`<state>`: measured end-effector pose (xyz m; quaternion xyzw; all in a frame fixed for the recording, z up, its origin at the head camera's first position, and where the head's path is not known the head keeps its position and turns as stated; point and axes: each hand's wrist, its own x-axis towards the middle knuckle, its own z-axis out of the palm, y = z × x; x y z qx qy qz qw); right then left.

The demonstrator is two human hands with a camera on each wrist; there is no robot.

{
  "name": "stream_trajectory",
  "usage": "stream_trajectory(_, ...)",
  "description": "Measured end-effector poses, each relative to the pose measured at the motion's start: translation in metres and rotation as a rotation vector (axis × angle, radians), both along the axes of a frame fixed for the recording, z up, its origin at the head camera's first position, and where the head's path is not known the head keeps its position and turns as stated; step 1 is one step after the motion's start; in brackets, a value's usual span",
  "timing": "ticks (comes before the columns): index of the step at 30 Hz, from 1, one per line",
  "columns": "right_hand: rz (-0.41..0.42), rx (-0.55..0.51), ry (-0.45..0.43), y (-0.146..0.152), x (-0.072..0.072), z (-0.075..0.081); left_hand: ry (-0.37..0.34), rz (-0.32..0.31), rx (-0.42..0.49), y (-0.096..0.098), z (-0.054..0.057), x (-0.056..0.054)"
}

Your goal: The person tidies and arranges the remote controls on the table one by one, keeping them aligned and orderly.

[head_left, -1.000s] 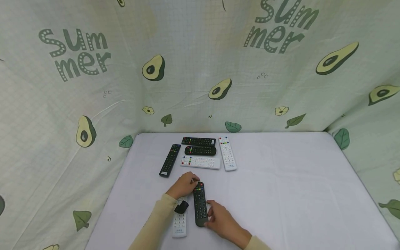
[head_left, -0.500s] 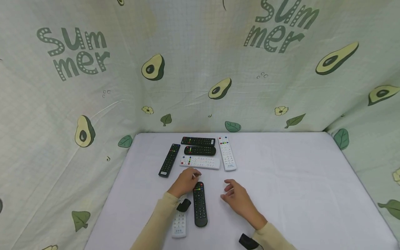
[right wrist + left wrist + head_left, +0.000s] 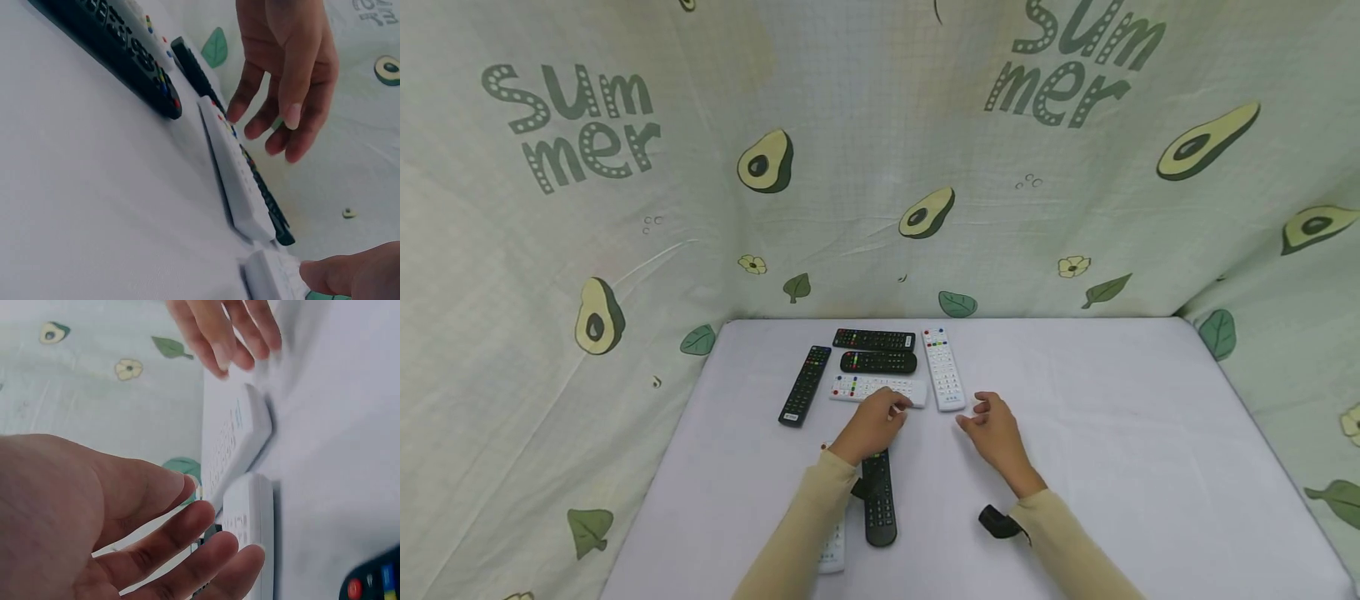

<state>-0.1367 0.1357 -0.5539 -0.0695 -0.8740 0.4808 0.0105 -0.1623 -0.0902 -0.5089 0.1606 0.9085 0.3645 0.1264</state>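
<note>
The left hand (image 3: 874,423) and right hand (image 3: 1000,433) are shifted up the frame, clear of the lower black remote (image 3: 881,515), with nothing held.
The left hand's fingers are loosely bent, a gap left at the thumb, over the crosswise white remote (image 3: 857,388) at centre; contact cannot be told. The right hand, likewise relaxed, is poised just right of the slanted white remote (image 3: 943,371). Attention seems to be turned to this white pair, the black remote being left at lower centre on the table (image 3: 1112,442).

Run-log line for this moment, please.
left hand: empty, near crosswise white remote | right hand: empty, beside rightmost white remote
</note>
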Motion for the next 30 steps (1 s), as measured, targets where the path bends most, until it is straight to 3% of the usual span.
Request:
stream_trajectory(6,-0.012,0.018,-0.015,-0.004,-0.015,-0.008,-0.004,-0.011,0.036,0.015,0.0,0.002)
stream_trajectory(14,-0.024,0.054,-0.027,-0.013,-0.032,-0.005,0.012,-0.016,0.067,0.03,-0.002,0.0)
stream_trajectory(20,-0.032,0.087,-0.065,-0.015,-0.039,-0.006,0.014,0.017,0.078,0.039,-0.002,-0.002)
stream_trajectory(30,-0.037,0.107,-0.043,-0.014,-0.042,-0.002,0.02,0.085,0.103,0.054,-0.005,-0.012)
